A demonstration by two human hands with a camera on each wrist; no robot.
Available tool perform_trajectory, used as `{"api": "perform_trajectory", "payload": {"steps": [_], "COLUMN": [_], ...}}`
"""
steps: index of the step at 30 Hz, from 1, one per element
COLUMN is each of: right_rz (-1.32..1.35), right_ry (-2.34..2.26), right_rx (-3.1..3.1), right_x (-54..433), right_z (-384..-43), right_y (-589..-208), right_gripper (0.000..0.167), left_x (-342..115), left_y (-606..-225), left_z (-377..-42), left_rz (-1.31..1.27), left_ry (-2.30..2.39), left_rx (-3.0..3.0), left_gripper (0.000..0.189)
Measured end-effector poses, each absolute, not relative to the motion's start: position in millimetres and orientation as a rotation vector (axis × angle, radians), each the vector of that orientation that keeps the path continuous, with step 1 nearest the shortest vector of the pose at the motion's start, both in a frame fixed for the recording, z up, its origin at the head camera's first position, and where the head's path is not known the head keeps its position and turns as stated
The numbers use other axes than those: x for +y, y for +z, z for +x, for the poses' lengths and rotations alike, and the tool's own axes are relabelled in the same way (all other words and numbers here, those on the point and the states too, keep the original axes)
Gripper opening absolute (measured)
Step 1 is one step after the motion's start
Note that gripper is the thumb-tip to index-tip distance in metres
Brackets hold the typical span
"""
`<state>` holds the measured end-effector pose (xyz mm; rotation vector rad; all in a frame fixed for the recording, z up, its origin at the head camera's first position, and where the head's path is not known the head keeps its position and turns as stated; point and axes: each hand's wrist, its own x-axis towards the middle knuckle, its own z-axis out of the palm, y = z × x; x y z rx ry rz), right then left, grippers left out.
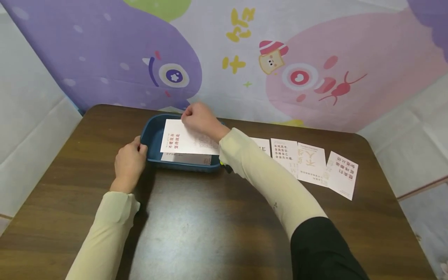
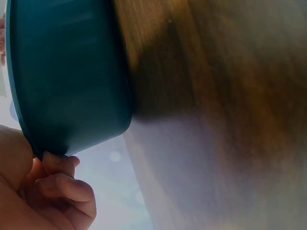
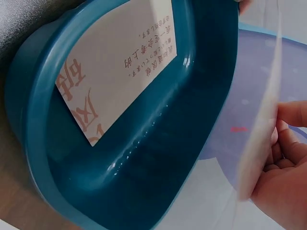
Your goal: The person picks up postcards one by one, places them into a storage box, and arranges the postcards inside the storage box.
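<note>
A teal-blue plastic basin (image 1: 182, 167) stands at the back left of the brown table. My left hand (image 1: 129, 163) grips its left end, with thumb and fingers pinching the rim (image 2: 14, 91) in the left wrist view. Above the basin, my right hand (image 1: 201, 120) pinches a white printed card (image 1: 171, 136) by its far edge. That card appears nearly edge-on in the right wrist view, beside the right hand (image 3: 288, 158). Another printed card (image 3: 120, 67) lies inside the basin, partly covered by the held one in the head view.
Right of the basin, several white printed cards (image 1: 311, 163) lie in a row on the table (image 1: 210, 225), some edges overlapping. My right forearm hides part of the row. A cartoon-patterned cloth (image 1: 224, 81) hangs behind the table's back edge.
</note>
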<state>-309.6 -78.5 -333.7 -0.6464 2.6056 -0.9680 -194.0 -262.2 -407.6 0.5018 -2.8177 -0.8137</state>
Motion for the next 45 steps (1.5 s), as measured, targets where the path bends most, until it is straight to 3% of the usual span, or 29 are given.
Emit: {"api": "perform_trajectory", "payload": {"steps": [45], "right_rz": [-0.726], "right_ry": [-0.883], "right_rx": [2.599], "right_x": [-99], "right_z": [-300], "right_y": [-392], "right_gripper": [0.023], "left_x": [-253], "left_y": [-405], "left_z": [-190], "left_rz": [0.505], "left_ry": [-0.832], "left_rx": [-2.791], "left_gripper": [0.038]}}
